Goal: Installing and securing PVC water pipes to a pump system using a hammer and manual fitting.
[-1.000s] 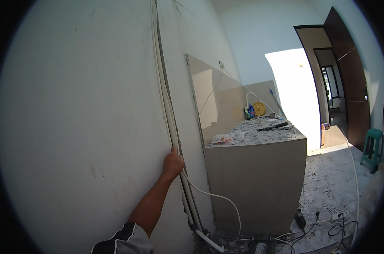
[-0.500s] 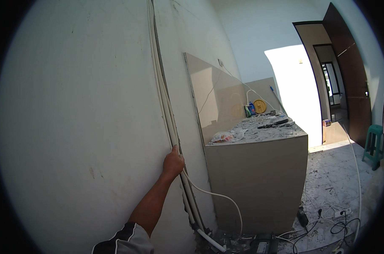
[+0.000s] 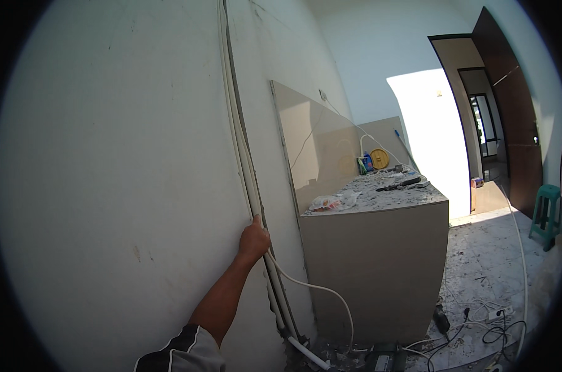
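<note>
My left hand is closed at the wall groove, with one digit pointing up along the pipes. It presses a thin white cable against the channel; the curled fingers partly hide the grip. Below the hand the loose cable bows out to the right and drops to the floor. Pale conduit pipes run up and down inside the chiselled groove, and a white pipe bends out at its foot. My right hand is out of sight.
A tiled counter strewn with rubble stands to the right, with a plastic bag and tools on top. Cords and a power strip lie on the dusty floor. A green stool stands near the open brown door.
My left hand keeps its place on the cable and pipes. The view has shifted very slightly; nothing else has visibly moved.
</note>
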The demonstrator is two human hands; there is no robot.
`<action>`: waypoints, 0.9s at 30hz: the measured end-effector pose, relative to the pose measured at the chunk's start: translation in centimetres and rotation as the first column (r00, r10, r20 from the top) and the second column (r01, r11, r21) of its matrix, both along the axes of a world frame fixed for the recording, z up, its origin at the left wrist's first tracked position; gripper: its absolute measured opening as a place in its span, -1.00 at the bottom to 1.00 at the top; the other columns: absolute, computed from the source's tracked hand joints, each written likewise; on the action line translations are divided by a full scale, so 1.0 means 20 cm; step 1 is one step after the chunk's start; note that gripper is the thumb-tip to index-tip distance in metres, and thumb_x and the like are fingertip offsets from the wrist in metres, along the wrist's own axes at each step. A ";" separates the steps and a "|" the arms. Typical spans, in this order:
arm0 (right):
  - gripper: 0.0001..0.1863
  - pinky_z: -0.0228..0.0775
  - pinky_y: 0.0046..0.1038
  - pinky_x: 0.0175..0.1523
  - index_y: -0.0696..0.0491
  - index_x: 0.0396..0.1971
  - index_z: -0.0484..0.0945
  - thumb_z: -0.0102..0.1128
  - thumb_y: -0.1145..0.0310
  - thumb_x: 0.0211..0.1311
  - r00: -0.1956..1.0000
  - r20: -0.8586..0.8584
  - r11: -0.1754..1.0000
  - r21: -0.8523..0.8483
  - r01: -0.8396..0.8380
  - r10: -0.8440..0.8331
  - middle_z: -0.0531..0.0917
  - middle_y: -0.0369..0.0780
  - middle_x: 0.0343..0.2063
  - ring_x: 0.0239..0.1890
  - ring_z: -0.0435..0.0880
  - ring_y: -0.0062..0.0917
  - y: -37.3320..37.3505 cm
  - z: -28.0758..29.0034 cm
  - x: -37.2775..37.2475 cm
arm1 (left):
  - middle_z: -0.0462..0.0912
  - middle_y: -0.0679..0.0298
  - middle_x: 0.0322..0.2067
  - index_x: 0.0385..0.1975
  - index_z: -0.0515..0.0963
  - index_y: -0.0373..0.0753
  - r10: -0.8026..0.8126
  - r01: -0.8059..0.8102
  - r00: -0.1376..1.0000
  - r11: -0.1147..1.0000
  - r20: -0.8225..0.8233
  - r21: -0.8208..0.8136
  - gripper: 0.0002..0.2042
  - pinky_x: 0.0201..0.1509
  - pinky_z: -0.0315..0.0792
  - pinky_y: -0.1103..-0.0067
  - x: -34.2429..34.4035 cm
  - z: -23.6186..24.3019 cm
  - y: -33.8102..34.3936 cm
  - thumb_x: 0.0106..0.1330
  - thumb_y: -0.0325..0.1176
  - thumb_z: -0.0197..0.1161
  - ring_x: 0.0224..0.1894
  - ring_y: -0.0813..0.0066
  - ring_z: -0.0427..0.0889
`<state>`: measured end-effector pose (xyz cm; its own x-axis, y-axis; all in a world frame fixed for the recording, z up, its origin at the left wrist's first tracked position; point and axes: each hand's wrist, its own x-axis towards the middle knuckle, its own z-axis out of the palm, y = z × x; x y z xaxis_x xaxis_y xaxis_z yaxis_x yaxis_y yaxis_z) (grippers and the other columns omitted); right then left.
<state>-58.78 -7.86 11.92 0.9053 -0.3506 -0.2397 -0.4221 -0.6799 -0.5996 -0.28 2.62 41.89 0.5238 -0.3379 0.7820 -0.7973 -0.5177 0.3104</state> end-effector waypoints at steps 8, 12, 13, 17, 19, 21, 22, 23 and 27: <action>-0.44 0.38 -0.12 0.27 0.14 0.26 0.44 0.20 0.33 0.25 0.999 -0.041 0.998 -0.070 -0.002 -0.001 0.59 0.09 0.13 0.19 0.56 -0.04 -0.04 -0.13 0.01 | 0.65 -0.32 -0.18 0.30 0.31 -0.52 0.091 -0.082 0.994 0.986 -0.057 0.148 -0.44 0.07 0.57 0.18 0.01 0.04 -0.02 0.29 -0.42 0.14 -0.09 -0.19 0.69; -0.44 0.38 -0.12 0.27 0.14 0.26 0.45 0.20 0.33 0.25 0.999 0.021 0.987 -0.160 -0.022 0.025 0.59 0.09 0.13 0.19 0.56 -0.04 -0.11 -0.48 0.00 | 0.67 -0.31 -0.23 0.36 0.24 -0.47 0.098 -0.093 0.995 0.982 -0.020 0.163 -0.38 0.04 0.56 0.12 0.01 0.04 -0.02 0.27 -0.40 0.09 -0.13 -0.21 0.70; -0.44 0.38 -0.12 0.27 0.14 0.26 0.45 0.20 0.33 0.25 0.998 0.051 0.978 -0.208 -0.029 0.041 0.60 0.09 0.12 0.19 0.56 -0.04 -0.13 -0.63 0.00 | 0.67 -0.30 -0.22 0.37 0.23 -0.45 0.095 -0.089 0.995 0.981 -0.028 0.171 -0.38 0.03 0.56 0.12 0.00 0.04 -0.04 0.27 -0.40 0.09 -0.13 -0.20 0.70; -0.45 0.39 -0.12 0.27 0.14 0.25 0.45 0.20 0.32 0.25 0.973 0.179 0.872 -0.488 -0.039 0.144 0.60 0.09 0.12 0.18 0.57 -0.04 -0.21 -1.30 0.05 | 0.68 -0.27 -0.22 0.39 0.21 -0.43 0.095 -0.089 0.995 0.981 -0.027 0.174 -0.36 0.00 0.56 0.12 -0.01 0.04 -0.02 0.27 -0.39 0.09 -0.14 -0.18 0.70; -0.45 0.40 -0.12 0.26 0.15 0.25 0.46 0.20 0.31 0.25 1.000 -0.018 0.991 -0.131 -0.001 -0.001 0.60 0.09 0.12 0.18 0.57 -0.04 -0.06 -0.26 0.01 | 0.68 -0.27 -0.22 0.39 0.20 -0.43 0.100 -0.092 0.995 0.977 -0.031 0.193 -0.35 0.01 0.56 0.12 -0.01 0.03 -0.04 0.27 -0.40 0.09 -0.14 -0.18 0.70; -0.45 0.40 -0.12 0.25 0.15 0.25 0.46 0.20 0.31 0.25 0.999 -0.053 0.994 -0.105 -0.019 0.013 0.60 0.09 0.12 0.17 0.57 -0.04 -0.02 -0.06 0.02 | 0.68 -0.27 -0.22 0.40 0.19 -0.43 0.105 -0.097 0.994 0.975 -0.032 0.202 -0.35 0.02 0.55 0.12 -0.01 0.03 -0.03 0.26 -0.40 0.09 -0.13 -0.18 0.70; -0.45 0.40 -0.12 0.25 0.15 0.25 0.46 0.20 0.31 0.25 0.998 -0.056 0.994 -0.110 -0.022 0.015 0.60 0.09 0.12 0.17 0.57 -0.04 -0.01 -0.06 0.01 | 0.68 -0.27 -0.22 0.41 0.18 -0.42 0.101 -0.092 0.994 0.976 -0.031 0.199 -0.33 0.03 0.55 0.13 0.00 0.03 -0.03 0.25 -0.41 0.10 -0.13 -0.17 0.70; -0.45 0.40 -0.12 0.25 0.15 0.25 0.46 0.20 0.31 0.25 0.998 -0.058 0.993 -0.113 -0.026 0.019 0.60 0.09 0.12 0.17 0.57 -0.04 -0.01 -0.06 0.02 | 0.68 -0.26 -0.22 0.42 0.17 -0.42 0.097 -0.089 0.995 0.976 -0.031 0.197 -0.32 0.05 0.54 0.13 0.00 0.03 -0.02 0.24 -0.41 0.10 -0.13 -0.17 0.70; -0.45 0.40 -0.12 0.25 0.15 0.24 0.46 0.20 0.31 0.25 0.997 -0.067 0.994 -0.109 -0.032 0.024 0.60 0.09 0.12 0.17 0.57 -0.04 -0.02 -0.08 0.02 | 0.68 -0.26 -0.21 0.43 0.16 -0.41 0.084 -0.072 0.995 0.979 -0.058 0.189 -0.29 0.06 0.54 0.13 -0.02 0.03 -0.01 0.21 -0.43 0.12 -0.12 -0.17 0.70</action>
<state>-58.39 -8.34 10.22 0.8989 -0.3528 -0.2598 -0.4376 -0.7523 -0.4926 -0.62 2.44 42.48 0.6024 -0.4303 0.6722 -0.7332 -0.6312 0.2530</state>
